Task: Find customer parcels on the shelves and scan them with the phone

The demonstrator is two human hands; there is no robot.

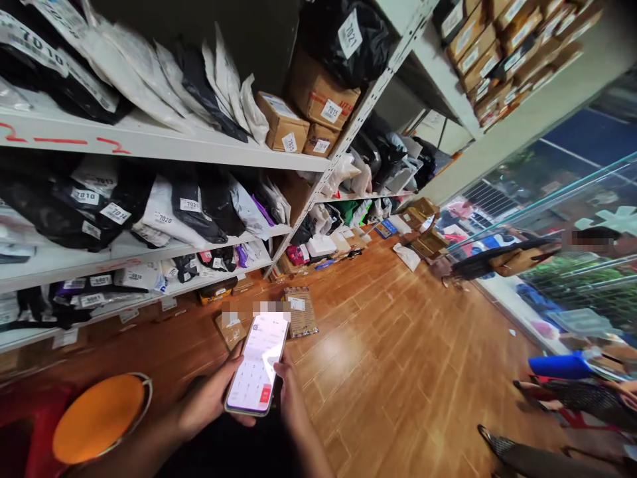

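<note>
A smartphone [253, 372] with a lit white screen is held upright and slightly tilted in front of me. Number keys and a red button show in the lower part of its display. My left hand [212, 392] wraps round the phone's left edge and back, with fingertips peeking out beneath its lower end. Against the right edge rests the thumb of my right hand [289, 388]; its other fingers are mostly hidden behind the phone. Beyond the phone, a flat cardboard parcel [303, 315] lies on the wooden floor.
White metal shelves [199, 149] with numbered bags and boxes line the left. An orange round stool [99, 418] stands at lower left. Further parcels [430, 242] lie on the floor near a person [522, 259] at the right. Another person's legs [517, 458] show at lower right.
</note>
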